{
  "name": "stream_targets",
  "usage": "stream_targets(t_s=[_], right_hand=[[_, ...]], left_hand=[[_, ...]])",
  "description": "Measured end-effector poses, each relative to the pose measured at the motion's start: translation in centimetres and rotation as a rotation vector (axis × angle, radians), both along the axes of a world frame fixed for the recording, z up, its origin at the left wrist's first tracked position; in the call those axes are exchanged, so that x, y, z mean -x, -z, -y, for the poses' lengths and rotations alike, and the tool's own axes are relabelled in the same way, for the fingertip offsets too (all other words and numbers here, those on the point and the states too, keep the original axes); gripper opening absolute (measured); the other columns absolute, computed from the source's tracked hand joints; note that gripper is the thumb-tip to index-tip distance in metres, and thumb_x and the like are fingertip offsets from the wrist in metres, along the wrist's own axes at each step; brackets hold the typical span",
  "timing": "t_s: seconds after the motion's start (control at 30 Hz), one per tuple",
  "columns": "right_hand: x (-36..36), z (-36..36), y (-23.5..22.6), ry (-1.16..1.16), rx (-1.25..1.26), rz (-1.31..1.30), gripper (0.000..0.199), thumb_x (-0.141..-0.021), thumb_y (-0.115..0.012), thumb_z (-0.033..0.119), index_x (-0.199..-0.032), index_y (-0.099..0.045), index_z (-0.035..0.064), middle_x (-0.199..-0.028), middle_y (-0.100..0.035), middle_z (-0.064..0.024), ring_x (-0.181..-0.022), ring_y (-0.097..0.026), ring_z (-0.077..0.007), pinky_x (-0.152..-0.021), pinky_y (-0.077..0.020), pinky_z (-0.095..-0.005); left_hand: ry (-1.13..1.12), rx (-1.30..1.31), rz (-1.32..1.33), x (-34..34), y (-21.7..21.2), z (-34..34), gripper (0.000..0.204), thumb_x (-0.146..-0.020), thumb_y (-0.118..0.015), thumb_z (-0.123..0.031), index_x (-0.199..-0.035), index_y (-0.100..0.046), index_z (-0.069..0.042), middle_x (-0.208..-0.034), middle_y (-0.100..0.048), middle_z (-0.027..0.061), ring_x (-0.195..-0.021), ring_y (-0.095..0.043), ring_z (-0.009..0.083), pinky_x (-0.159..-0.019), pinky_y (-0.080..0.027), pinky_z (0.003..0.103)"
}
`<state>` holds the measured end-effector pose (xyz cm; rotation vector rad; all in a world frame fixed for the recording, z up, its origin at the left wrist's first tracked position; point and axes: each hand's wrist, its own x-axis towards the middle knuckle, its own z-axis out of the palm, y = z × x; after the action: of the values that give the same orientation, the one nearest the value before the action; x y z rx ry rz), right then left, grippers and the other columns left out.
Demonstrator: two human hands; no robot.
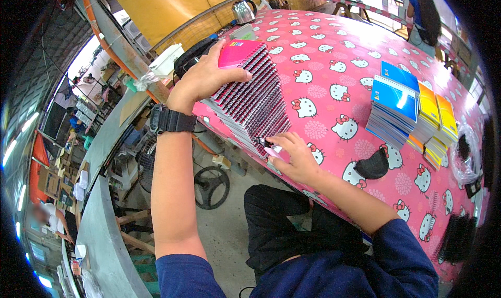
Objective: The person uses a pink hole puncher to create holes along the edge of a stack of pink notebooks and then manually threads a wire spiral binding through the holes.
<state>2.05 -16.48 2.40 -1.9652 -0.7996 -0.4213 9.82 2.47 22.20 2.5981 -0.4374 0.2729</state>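
A tall stack of spiral-bound notebooks [250,102] stands at the table's near left edge. Its top notebook [241,52] has a bright pink cover, and the dark wire spirals face right. My left hand [211,73] grips the upper left of the stack, with its thumb over the spiral edge and its other fingers along the cover's left side. Low on the stack, my right hand [296,159] has thumb and fingers closed around a small pinkish edge. I cannot tell whether that piece belongs to a notebook.
Stacks of blue notebooks [395,102] and yellow notebooks [429,112] stand on the pink patterned tablecloth [321,91] at right. Nearby are a black half-round object [372,165], a clear plastic bag [466,154] and black wire spirals [455,238]. A metal kettle [243,12] stands far off.
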Motion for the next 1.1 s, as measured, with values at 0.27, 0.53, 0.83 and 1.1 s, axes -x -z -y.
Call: stream_targets(t_s=[0.27, 0.53, 0.83, 1.1], right_hand=[[-0.3, -0.2, 0.3, -0.007, -0.024, -0.012, 0.040, -0.074, -0.064, 0.020, -0.110, -0.057, 0.0059, -0.103, -0.057, -0.0132, -0.101, -0.051, -0.0304, -0.087, -0.0401, -0.0405], [-2.0, 0.3, 0.0, -0.645, -0.684, -1.205, 0.024, -0.091, -0.049, 0.018, -0.097, -0.057, -0.0045, -0.089, -0.064, -0.0163, -0.077, -0.064, -0.0213, -0.070, -0.0526, -0.0328], [-1.2, 4.8, 0.1, -0.138, 0.043, -0.341, 0.029, -0.077, -0.060, 0.020, -0.101, -0.061, 0.0038, -0.089, -0.062, -0.0127, -0.081, -0.059, -0.0227, -0.071, -0.0452, -0.0376], [-2.8, 7.7, 4.1, 0.460, 0.625, 0.125, 0.038, -0.072, -0.064, 0.028, -0.102, -0.058, 0.0058, -0.097, -0.058, -0.0111, -0.095, -0.052, -0.0282, -0.079, -0.0396, -0.0460]], left_hand=[[0.006, 0.021, -0.034, 0.1, -0.2, -0.1, 0.105, -0.057, -0.069, -0.051, -0.139, -0.026, 0.000, -0.133, -0.041, 0.0253, -0.122, -0.043, 0.0327, -0.100, -0.033, 0.035], [0.007, -0.011, 0.005, 0.1, -0.2, 0.0, 0.105, -0.057, -0.068, -0.052, -0.139, -0.027, -0.002, -0.135, -0.040, 0.0237, -0.123, -0.042, 0.0324, -0.100, -0.033, 0.035], [0.031, -0.014, -0.048, -1.2, -0.4, -1.2, 0.120, -0.056, -0.069, -0.060, -0.141, -0.013, 0.002, -0.139, -0.027, 0.0298, -0.132, -0.027, 0.0369, -0.107, -0.024, 0.037], [-0.082, 0.913, 0.400, 0.2, 1.1, -4.1, 0.049, -0.093, -0.043, -0.041, -0.123, -0.044, -0.002, -0.114, -0.053, 0.0115, -0.105, -0.049, 0.0220, -0.092, -0.038, 0.035]])
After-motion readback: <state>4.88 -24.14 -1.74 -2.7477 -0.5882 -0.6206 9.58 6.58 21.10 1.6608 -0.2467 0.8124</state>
